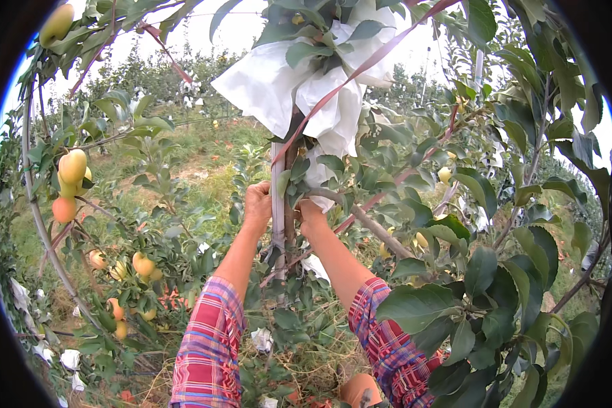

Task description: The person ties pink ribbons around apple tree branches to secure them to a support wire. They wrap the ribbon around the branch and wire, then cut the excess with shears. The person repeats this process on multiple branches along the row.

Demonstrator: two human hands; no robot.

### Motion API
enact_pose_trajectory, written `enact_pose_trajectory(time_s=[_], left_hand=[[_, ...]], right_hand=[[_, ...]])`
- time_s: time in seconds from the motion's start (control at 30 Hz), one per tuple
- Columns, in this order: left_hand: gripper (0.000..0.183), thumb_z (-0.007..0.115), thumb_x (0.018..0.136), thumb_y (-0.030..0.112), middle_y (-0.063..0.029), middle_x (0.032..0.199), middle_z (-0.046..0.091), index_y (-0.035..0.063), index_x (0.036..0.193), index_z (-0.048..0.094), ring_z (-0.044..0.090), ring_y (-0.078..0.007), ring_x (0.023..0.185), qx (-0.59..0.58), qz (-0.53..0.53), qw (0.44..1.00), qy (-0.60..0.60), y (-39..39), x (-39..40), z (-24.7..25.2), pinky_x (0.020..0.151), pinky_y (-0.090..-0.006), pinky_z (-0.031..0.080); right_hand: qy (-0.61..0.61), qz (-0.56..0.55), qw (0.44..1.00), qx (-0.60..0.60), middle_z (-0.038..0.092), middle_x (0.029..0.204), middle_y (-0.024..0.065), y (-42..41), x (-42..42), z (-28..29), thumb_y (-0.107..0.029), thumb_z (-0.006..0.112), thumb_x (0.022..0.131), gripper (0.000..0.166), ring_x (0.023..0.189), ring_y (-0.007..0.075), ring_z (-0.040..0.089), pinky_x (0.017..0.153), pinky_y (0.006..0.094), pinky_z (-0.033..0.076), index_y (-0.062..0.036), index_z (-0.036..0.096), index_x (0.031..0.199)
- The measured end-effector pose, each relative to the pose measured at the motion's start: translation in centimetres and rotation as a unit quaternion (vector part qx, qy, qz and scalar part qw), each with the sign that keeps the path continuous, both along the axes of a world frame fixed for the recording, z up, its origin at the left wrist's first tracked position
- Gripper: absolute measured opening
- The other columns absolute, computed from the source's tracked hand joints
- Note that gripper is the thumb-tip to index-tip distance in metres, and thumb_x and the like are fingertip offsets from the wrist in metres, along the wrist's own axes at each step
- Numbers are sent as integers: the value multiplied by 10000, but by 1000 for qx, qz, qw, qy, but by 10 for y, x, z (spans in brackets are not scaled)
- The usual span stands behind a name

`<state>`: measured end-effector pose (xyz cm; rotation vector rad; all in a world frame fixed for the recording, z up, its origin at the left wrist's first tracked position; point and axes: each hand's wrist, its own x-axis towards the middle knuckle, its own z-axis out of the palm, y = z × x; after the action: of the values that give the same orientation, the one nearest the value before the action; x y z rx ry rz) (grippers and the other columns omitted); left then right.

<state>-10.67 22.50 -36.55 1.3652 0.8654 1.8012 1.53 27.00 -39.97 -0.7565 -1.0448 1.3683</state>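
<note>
A pale support post point(278, 219) and a slim apple trunk point(289, 224) stand side by side in front of me. My left hand point(258, 205) is curled at the left side of the post, its fingertips hidden. On the other side, my right hand point(311, 215) is bent in towards the trunk, just under a side branch point(354, 208); what its fingers hold cannot be seen. White fruit bags point(331, 120) hang in a bunch above both hands. A faded red strap point(331, 97) runs from the post up to the right across them.
Yellow-red apples point(72, 167) hang at left on a bowed branch point(46, 232), with more apples point(143, 264) lower down. Large leafy shoots point(438, 306) crowd close on the right, overlapping my right sleeve. White bags point(261, 339) and grass lie below.
</note>
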Motion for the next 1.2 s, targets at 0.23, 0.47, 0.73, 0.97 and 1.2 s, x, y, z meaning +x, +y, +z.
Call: enact_pose_trajectory(time_s=[0.23, 0.47, 0.73, 0.97, 1.2], left_hand=[[87, 626, 820, 61, 19, 719, 610, -9, 814, 677, 501, -32, 629, 35, 15, 999, 21, -7, -10, -7, 528, -225, 399], [214, 554, 819, -2, -17, 910, 627, -2, 1009, 651, 557, -70, 741, 85, 74, 992, 50, -54, -20, 11, 624, -225, 433], [208, 599, 769, 22, -91, 806, 606, -11, 969, 643, 570, -162, 698, 222, 174, 928, 245, -110, 10, 83, 601, -260, 417], [128, 605, 770, 83, -117, 642, 621, -10, 820, 676, 602, -223, 570, 158, 187, 948, 204, -75, -8, 74, 568, -313, 456], [117, 626, 777, 51, -49, 611, 605, -40, 832, 675, 546, -102, 541, 144, 107, 964, 197, -70, 3, 58, 524, -251, 424]], right_hand=[[-222, -171, 938, 206, 615, 768, 77, -60, 4, -1, -19, 462, 817, 185, 710, 123, 547, 664, 251, 429, 37, 620, 898], [-247, -121, 925, 262, 512, 594, 11, -123, 22, 12, -81, 506, 851, 165, 561, 93, 435, 531, 266, 358, 40, 597, 787], [-394, -176, 838, 334, 521, 588, 154, -154, 25, 55, -153, 521, 799, 203, 537, 226, 493, 562, 355, 398, 38, 564, 742], [-350, -135, 877, 301, 542, 607, 157, -162, 19, 55, -142, 488, 804, 187, 572, 273, 526, 578, 376, 416, 14, 566, 739], [-293, -70, 915, 268, 485, 623, -43, -161, 38, 74, -118, 520, 851, 189, 583, 38, 383, 515, 233, 308, 19, 613, 759]])
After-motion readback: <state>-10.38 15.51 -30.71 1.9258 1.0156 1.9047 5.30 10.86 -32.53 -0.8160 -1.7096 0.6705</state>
